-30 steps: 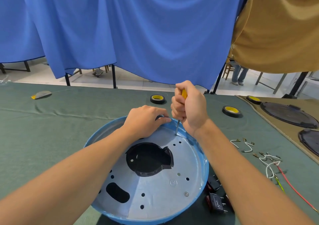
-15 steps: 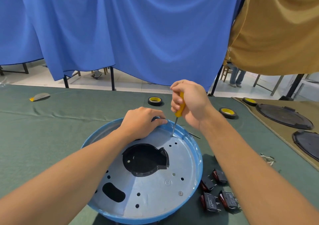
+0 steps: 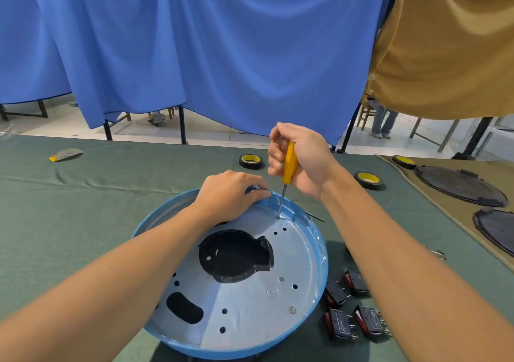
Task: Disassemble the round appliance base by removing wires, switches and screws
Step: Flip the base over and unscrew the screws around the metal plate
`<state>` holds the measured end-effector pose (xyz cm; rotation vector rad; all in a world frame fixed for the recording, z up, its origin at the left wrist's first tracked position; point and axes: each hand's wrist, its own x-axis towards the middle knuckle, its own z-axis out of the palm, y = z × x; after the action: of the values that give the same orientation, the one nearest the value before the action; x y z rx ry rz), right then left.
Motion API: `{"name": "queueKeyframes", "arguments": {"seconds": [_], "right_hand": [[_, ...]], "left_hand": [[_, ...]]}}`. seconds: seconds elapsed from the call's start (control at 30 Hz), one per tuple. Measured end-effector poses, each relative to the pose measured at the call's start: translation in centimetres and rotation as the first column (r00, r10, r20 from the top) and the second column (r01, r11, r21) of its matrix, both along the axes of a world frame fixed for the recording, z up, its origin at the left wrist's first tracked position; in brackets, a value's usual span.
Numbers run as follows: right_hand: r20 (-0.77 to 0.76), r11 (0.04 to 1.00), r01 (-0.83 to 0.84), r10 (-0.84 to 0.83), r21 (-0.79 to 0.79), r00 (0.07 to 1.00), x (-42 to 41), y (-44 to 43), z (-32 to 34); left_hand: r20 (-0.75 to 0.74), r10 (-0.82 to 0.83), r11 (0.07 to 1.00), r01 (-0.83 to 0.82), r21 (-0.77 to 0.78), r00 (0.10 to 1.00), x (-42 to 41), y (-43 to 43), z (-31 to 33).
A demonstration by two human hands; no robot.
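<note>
The round blue appliance base [image 3: 311, 300] lies open side up on the green cloth, with a black centre piece [image 3: 235, 256] inside. My left hand [image 3: 230, 195] grips the far rim of the base. My right hand [image 3: 300, 158] holds a yellow-handled screwdriver [image 3: 289, 164] upright, its tip set on a screw [image 3: 278, 217] near the far rim. Another screw [image 3: 292, 309] sits in the plate near the right front. Several black rocker switches [image 3: 353, 309] lie on the cloth to the right of the base.
Black-and-yellow tape rolls [image 3: 250, 161] [image 3: 368, 179] lie beyond the base. Dark round covers [image 3: 459, 185] rest on a tan cloth at the right. A grey and yellow scrap [image 3: 65, 154] lies far left. Blue and tan curtains hang behind the table.
My right hand has risen on the screwdriver handle, showing more of the yellow grip. The view has shifted right to left, so the loose wires at the right are out of sight.
</note>
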<state>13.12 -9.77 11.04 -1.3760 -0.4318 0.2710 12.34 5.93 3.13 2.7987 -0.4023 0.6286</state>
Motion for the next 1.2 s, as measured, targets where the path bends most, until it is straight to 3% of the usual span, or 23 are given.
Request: {"name": "queueKeyframes", "arguments": {"seconds": [0.07, 0.13, 0.3, 0.4, 0.5, 0.57, 0.67, 0.77, 0.83, 0.93, 1.0, 1.03, 1.07, 1.13, 1.2], "right_hand": [[0.043, 0.991, 0.127, -0.125, -0.033, 0.991, -0.1, 0.4, -0.1], [0.089, 0.990, 0.143, -0.141, -0.017, 0.986, -0.5, 1.0, -0.5], [0.026, 0.966, -0.254, 0.255, -0.047, 0.967, -0.6, 0.8, -0.5], [0.023, 0.953, -0.304, 0.304, 0.010, 0.952, -0.4, -0.4, -0.5], [0.059, 0.986, -0.163, 0.160, 0.037, 0.985, -0.9, -0.5, -0.9], [0.083, 0.998, 0.068, -0.069, 0.014, 0.994, -1.2, 0.3, -1.2], [0.116, 0.912, 0.410, -0.409, 0.018, 0.905, -1.3, 1.9, -1.6], [0.155, 0.833, 0.553, -0.542, -0.034, 0.826, -1.3, 2.8, -1.7], [0.146, 0.855, 0.518, -0.514, 0.008, 0.845, -1.2, 2.5, -1.9], [0.066, 0.979, 0.186, -0.192, 0.086, 0.979, -0.5, 1.3, -1.6], [0.001, 0.997, -0.009, 0.009, 0.082, 1.000, -0.1, 0.6, -1.2], [-0.013, 0.997, -0.019, 0.021, 0.079, 1.000, 0.2, 0.4, -1.2], [-0.001, 0.998, 0.031, -0.031, 0.053, 1.000, 0.4, 0.3, -1.2], [0.178, 0.961, 0.240, -0.215, -0.135, 0.960, 0.6, 0.3, -1.1], [0.476, 0.756, 0.478, -0.250, -0.448, 0.843, 0.6, -0.4, -0.3]], "left_hand": [[0.003, -0.019, 1.000, 0.019, 0.001, 1.000, 0.0, 0.0, 0.0], [0.006, -0.025, 1.000, 0.025, -0.007, 1.000, 0.0, 0.0, -0.1], [0.023, 0.010, 1.000, -0.009, -0.025, 1.000, -0.2, -0.1, -0.2], [-0.001, 0.008, 1.000, -0.008, -0.010, 1.000, -0.2, -0.1, 0.0], [-0.020, 0.010, 1.000, -0.011, -0.006, 1.000, -0.2, 0.0, 0.1], [-0.025, 0.017, 1.000, -0.018, -0.012, 1.000, -0.3, -0.1, 0.1], [-0.030, 0.022, 1.000, -0.023, -0.016, 0.999, -0.2, -0.1, 0.0], [-0.036, 0.029, 0.999, -0.030, -0.015, 0.999, -0.1, 0.0, -0.1], [-0.040, 0.027, 1.000, -0.028, -0.013, 0.999, 0.1, 0.0, -0.2], [-0.035, 0.023, 1.000, -0.023, -0.002, 0.999, 0.1, 0.0, -0.3], [-0.037, 0.025, 1.000, -0.024, 0.004, 0.999, 0.2, 0.0, -0.2], [-0.041, 0.025, 1.000, -0.024, 0.005, 0.999, 0.2, 0.1, -0.2], [-0.043, 0.024, 1.000, -0.024, 0.005, 0.999, 0.2, 0.1, -0.2], [-0.040, 0.022, 1.000, -0.022, 0.002, 0.999, 0.1, 0.1, -0.1], [-0.037, 0.014, 1.000, -0.014, -0.001, 0.999, 0.0, 0.1, -0.1]]}}
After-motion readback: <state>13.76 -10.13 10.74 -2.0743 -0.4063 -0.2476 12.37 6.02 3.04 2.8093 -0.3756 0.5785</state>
